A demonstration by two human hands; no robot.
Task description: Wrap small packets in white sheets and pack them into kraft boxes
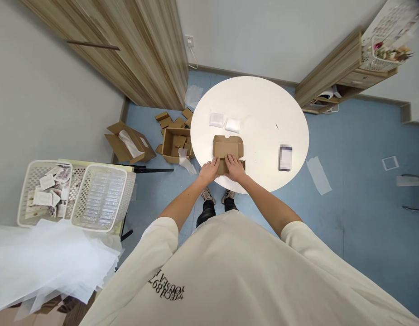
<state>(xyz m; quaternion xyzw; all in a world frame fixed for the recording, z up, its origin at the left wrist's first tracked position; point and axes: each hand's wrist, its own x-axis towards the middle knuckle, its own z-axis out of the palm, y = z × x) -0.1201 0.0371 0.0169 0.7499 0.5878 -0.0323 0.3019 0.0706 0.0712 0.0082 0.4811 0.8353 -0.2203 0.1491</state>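
A small brown cardboard box (228, 147) lies near the front edge of the round white table (263, 104), its lid flap raised away from me. At the box's front left corner, my left hand (209, 172) grips the side with its fingers pressed to the cardboard. My right hand (235, 168) holds the front part, fingers reaching over it toward the fold. The inside of the box is largely covered by my hands. Just beyond it lie two flat white packets, a left one (216, 120) and a right one (233, 125).
A dark-bordered stack of cards (285, 158) lies on the table's right. On the floor at left are an open carton (130, 142) and another box (170, 145) with cardboard pieces. White baskets (122, 192) and paper sheets (53, 258) sit on a side table.
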